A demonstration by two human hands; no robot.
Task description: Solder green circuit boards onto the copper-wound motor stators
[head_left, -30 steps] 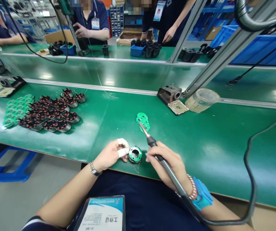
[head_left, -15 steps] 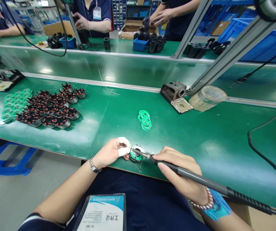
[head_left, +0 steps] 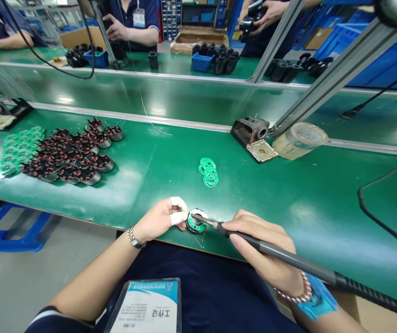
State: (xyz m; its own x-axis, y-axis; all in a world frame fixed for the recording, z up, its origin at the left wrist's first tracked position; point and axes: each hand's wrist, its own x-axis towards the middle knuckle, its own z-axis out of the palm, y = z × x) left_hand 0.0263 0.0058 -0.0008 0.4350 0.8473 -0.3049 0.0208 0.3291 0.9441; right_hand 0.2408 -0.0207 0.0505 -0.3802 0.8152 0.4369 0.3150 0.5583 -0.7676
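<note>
A motor stator (head_left: 190, 229) with a ring-shaped green circuit board (head_left: 202, 227) on top stands near the table's front edge. My left hand (head_left: 165, 216), with white covers on thumb and forefinger, is closed at the stator's left rim; whether a fine wire is also pinched there, I cannot tell. My right hand (head_left: 262, 240) grips a soldering iron (head_left: 271, 250) like a pen, its tip over the board's upper left. Thin wire ends (head_left: 200, 240) stick out below the stator. Beyond it lies a small overlapping pile of green ring boards (head_left: 208, 172).
Several stators (head_left: 76, 152) and a batch of green boards (head_left: 20, 150) cover the left side. A soldering iron stand (head_left: 250, 131) and a cloudy plastic tub (head_left: 298, 141) stand at back right. A cable (head_left: 378, 215) curves along the right. Co-workers work across the bench.
The soldering iron and my right hand have shifted slightly right. My left hand stays at the stator. Across the bench, a co-worker's hands have lifted a black part up and to the right.
</note>
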